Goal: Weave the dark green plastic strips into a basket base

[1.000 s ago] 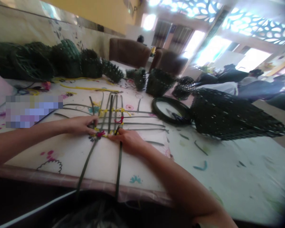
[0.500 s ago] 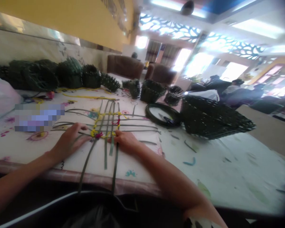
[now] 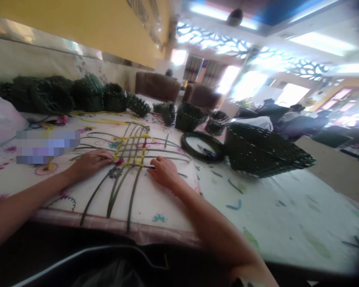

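A flat piece of crossed dark green strips [image 3: 132, 145] lies on the table in front of me. Yellow cord [image 3: 143, 151] is threaded in a square around its middle, with small red ties at two spots. At the left side of the weave, my left hand [image 3: 91, 163] is closed, its fingertips pinching a green strip beside the lower left red tie. My right hand [image 3: 165, 172] is at the lower right corner, with a green strip between thumb and curled fingers. Long strip ends [image 3: 133, 199] run toward the table's front edge.
Dark green woven baskets [image 3: 88, 93] line the back. A large one [image 3: 263, 149] lies on the right, next to a coiled ring of strip [image 3: 187, 145] with scissors [image 3: 208, 152] inside. Strip scraps [image 3: 235, 185] are scattered on the table [image 3: 275, 223]. People [image 3: 293, 115] sit far off.
The weave has shifted slightly away from me, its front strip ends now splayed leftward on the table. My right hand has moved right, off the yellow-corded corner; the left hand has tilted flatter.
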The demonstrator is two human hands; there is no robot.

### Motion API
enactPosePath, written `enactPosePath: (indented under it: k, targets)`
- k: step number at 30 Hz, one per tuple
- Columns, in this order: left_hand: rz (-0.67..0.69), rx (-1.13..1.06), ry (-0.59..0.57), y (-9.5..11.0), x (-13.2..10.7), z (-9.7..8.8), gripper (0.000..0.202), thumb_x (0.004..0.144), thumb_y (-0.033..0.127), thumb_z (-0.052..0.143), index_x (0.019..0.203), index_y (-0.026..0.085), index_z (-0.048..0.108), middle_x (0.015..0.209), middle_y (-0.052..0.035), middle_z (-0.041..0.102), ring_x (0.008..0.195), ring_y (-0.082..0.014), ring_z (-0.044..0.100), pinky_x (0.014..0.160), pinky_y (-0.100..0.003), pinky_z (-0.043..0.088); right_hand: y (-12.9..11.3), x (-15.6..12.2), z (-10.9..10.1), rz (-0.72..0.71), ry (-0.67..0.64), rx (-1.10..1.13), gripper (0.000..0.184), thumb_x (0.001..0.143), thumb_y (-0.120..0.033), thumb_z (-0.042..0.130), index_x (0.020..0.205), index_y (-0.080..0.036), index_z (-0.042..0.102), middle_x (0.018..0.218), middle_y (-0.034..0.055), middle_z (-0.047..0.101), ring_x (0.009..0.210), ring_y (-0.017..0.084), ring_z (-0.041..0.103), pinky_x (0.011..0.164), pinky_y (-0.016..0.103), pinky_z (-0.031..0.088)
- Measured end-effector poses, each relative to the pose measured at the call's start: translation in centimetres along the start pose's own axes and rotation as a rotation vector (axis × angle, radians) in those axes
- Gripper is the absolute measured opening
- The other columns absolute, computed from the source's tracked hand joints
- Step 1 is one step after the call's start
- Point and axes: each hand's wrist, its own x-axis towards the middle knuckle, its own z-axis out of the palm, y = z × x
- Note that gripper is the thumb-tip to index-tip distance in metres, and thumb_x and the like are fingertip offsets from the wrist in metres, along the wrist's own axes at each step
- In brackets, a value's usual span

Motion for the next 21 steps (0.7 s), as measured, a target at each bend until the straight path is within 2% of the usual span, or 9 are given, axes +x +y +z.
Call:
enactPosePath:
  k: [2,5,8,11,13,14,16,18,21]
  targets:
    - [0.013,0.042,-0.017,-0.2,0.0,-0.2,0.043,0.099,0.058,0.055,0.109,0.021,0.076,0.125,-0.0086,0.078,0.123,-0.0284,0.067,0.119,-0.042,0.047,-0.1,0.1,0.1,0.046,-0.069,0.010,0.032,0.110,-0.040,0.052,0.123,-0.021,0.074,0.127,0.0106,0.075,0.113,0.024,0.071,0.084,0.031,0.047]
    - [0.023,0.117,0.001,-0.4,-0.8,-1.6,0.056,0.096,0.067,0.052,0.121,0.022,0.073,0.139,-0.0106,0.073,0.136,-0.0320,0.060,0.126,-0.047,0.039,-0.3,0.2,0.3,0.095,-0.124,0.023,0.032,0.111,-0.037,0.049,0.122,-0.022,0.074,0.123,0.0095,0.078,0.112,0.023,0.072,0.081,0.030,0.046]
    - [-0.063,0.202,0.142,-0.3,-1.7,-4.5,0.059,0.094,0.070,0.047,0.125,0.024,0.069,0.144,-0.0077,0.070,0.137,-0.0316,0.058,0.128,-0.048,0.037,-0.5,0.2,0.6,0.115,-0.134,0.023,0.032,0.111,-0.037,0.048,0.121,-0.022,0.075,0.123,0.0108,0.079,0.113,0.024,0.073,0.080,0.030,0.046]
    - [-0.130,0.300,0.316,1.2,-1.5,-7.4,0.053,0.101,0.060,0.040,0.126,0.023,0.069,0.142,-0.0038,0.071,0.134,-0.0274,0.061,0.126,-0.044,0.039,-1.0,0.0,0.6,0.128,-0.152,0.019,0.033,0.112,-0.037,0.048,0.120,-0.022,0.076,0.123,0.0124,0.080,0.112,0.025,0.074,0.080,0.031,0.048]
    - [-0.068,0.318,0.288,2.8,-0.2,-8.0,0.054,0.102,0.055,0.039,0.126,0.019,0.071,0.140,-0.0065,0.072,0.134,-0.0271,0.062,0.126,-0.043,0.038,-1.4,-0.2,0.5,0.139,-0.159,0.015,0.034,0.112,-0.037,0.047,0.121,-0.021,0.076,0.122,0.0136,0.080,0.111,0.025,0.075,0.081,0.031,0.049]
    - [-0.014,0.304,0.229,3.7,0.7,-7.6,0.057,0.102,0.054,0.039,0.128,0.016,0.072,0.142,-0.0094,0.072,0.134,-0.0278,0.063,0.126,-0.043,0.038,-1.7,-0.3,0.4,0.142,-0.158,0.012,0.034,0.112,-0.037,0.047,0.121,-0.020,0.076,0.122,0.0141,0.080,0.112,0.026,0.076,0.081,0.031,0.050]
    - [0.070,0.263,0.030,5.3,2.8,-5.7,0.065,0.100,0.056,0.039,0.136,0.011,0.069,0.151,-0.0157,0.067,0.143,-0.0307,0.057,0.130,-0.043,0.034,-2.3,-0.6,0.1,0.136,-0.155,0.008,0.035,0.111,-0.036,0.048,0.123,-0.019,0.077,0.121,0.0152,0.080,0.113,0.027,0.077,0.083,0.032,0.052]
    - [0.075,0.266,-0.143,6.5,4.7,-2.6,0.076,0.099,0.055,0.039,0.153,0.005,0.057,0.169,-0.0218,0.049,0.157,-0.0335,0.044,0.133,-0.046,0.028,-2.8,-1.0,-0.2,0.115,-0.166,0.002,0.036,0.111,-0.035,0.049,0.124,-0.018,0.078,0.121,0.0162,0.081,0.114,0.029,0.077,0.084,0.033,0.054]
    - [0.020,0.364,-0.227,7.2,6.2,2.3,0.085,0.100,0.057,0.039,0.166,0.005,0.042,0.179,-0.0244,0.029,0.167,-0.0360,0.026,0.134,-0.052,0.026,-3.5,-1.4,-0.5,0.085,-0.193,-0.015,0.036,0.110,-0.033,0.050,0.124,-0.017,0.080,0.119,0.0185,0.081,0.114,0.030,0.078,0.086,0.035,0.056]
